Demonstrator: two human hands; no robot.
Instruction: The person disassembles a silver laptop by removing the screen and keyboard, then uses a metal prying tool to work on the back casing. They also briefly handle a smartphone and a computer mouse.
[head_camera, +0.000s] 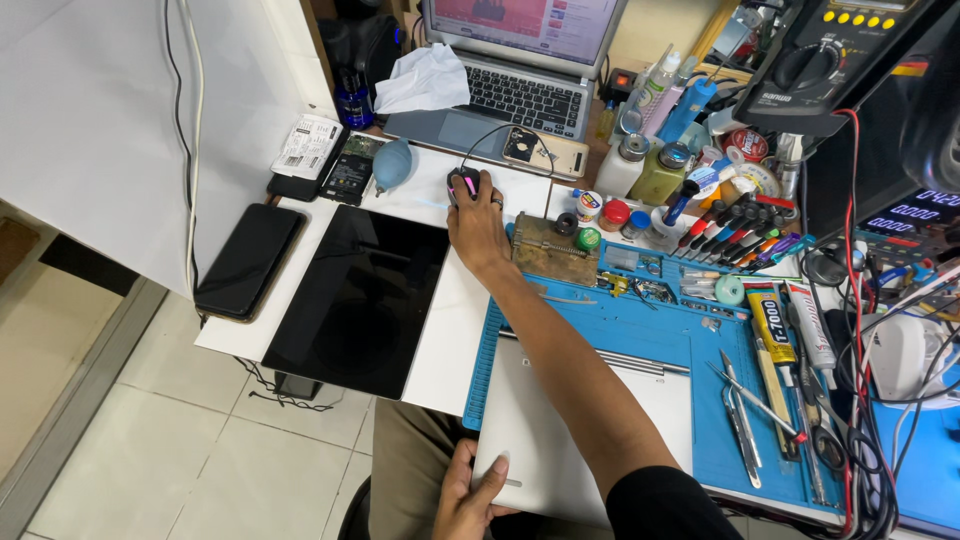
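- My right hand (478, 222) reaches across the tabletop (440, 340) and rests cupped over a dark mouse (461, 183); my fingers curl on it, and a ring shows on one of them
- The mouse sits on the white part of the tabletop, just in front of the open laptop (520, 70), with a teal dust blower (392, 165) to its left
- My left hand (470, 495) is down at the near edge, fingers and thumb clamped on the lower left corner of a silver-white tablet (570, 430) that lies back side up
- That tablet rests on the blue mat (650, 320), partly under my right forearm
- A bigger tablet (360, 295) lies screen up, dark, to the left of my right arm, and a black phone (250, 260) lies left of it at the tabletop's edge
- A brown metal jig (552, 250) sits on the mat just right of my right wrist, with small pots of red and green beside it
- Tweezers (745, 410) and glue tubes (790, 330) lie along the mat's right side, past a row of coloured screwdrivers (735, 235)
- A crumpled tissue (425, 80) lies on the laptop's keyboard
- A meter (830, 60) hangs at the upper right, red leads trailing down
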